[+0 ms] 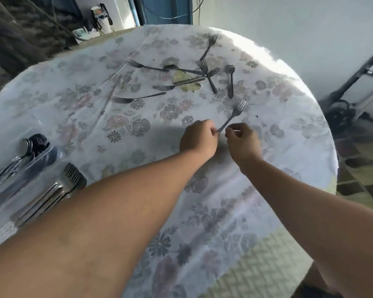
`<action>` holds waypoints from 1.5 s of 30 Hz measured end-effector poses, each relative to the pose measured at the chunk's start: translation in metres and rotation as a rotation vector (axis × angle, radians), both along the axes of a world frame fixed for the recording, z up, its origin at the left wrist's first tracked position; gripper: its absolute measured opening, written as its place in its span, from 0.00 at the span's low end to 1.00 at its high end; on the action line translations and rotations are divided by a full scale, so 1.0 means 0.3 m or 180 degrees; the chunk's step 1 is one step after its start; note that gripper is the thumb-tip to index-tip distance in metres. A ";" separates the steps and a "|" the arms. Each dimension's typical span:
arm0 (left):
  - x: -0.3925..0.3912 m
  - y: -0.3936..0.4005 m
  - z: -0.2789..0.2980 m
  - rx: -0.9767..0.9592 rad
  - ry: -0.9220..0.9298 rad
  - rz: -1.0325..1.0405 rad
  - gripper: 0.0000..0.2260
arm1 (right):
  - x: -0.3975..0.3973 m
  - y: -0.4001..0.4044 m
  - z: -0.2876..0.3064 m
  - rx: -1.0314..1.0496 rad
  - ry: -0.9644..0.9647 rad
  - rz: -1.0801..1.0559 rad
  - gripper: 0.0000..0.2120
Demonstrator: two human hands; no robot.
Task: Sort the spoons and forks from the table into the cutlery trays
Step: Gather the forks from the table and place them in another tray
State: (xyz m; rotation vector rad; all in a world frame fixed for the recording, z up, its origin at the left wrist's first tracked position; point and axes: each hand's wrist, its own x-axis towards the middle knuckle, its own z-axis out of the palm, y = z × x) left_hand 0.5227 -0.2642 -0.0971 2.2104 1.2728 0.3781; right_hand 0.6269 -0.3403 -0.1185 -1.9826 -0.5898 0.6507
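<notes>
Far to the left of the grip, at the table's edge, sit the cutlery trays (41, 160). The farther compartment holds a bunch of spoons (31, 145), bowls stacked together; the nearer one holds a stack of forks (58, 190), tines pointing away from the person, partly hidden behind the left forearm. The tray walls are clear and blurred, so I cannot tell whether this is one divided tray or two.

At the centre, the left hand (197, 139) has its fingers curled, pinching the handle end of a fork (232, 118). Just right of it, the right hand (242, 139) is curled too, its fingertips meeting the same handle; whether it truly grips or only touches is not clear. The fork slants up and away from both hands, tines farthest from the grip and seemingly lifted off the flowered cloth (138, 130).

This looks like a pick-up or a hand-to-hand pass of one fork. The next move calls for carrying it far left to the fork stack, tines aligned with the rest.

Beyond the grip, farther up the table, a scatter of loose forks (205, 69) waits, some overlapping, so much sorting remains.
</notes>
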 end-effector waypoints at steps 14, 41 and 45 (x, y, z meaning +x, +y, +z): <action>0.170 0.068 -0.042 0.0117 0.1061 -0.0122 0.09 | 0.177 0.033 -0.016 -0.0191 -0.0016 -0.0034 0.13; 0.241 0.297 0.014 -0.2302 -0.1859 0.1815 0.12 | 0.461 0.534 0.009 -0.1179 -0.1942 0.1194 0.28; 0.247 0.340 -0.012 -0.2116 -0.2104 0.2297 0.09 | 0.491 0.580 0.005 -0.1230 -0.1697 0.1030 0.26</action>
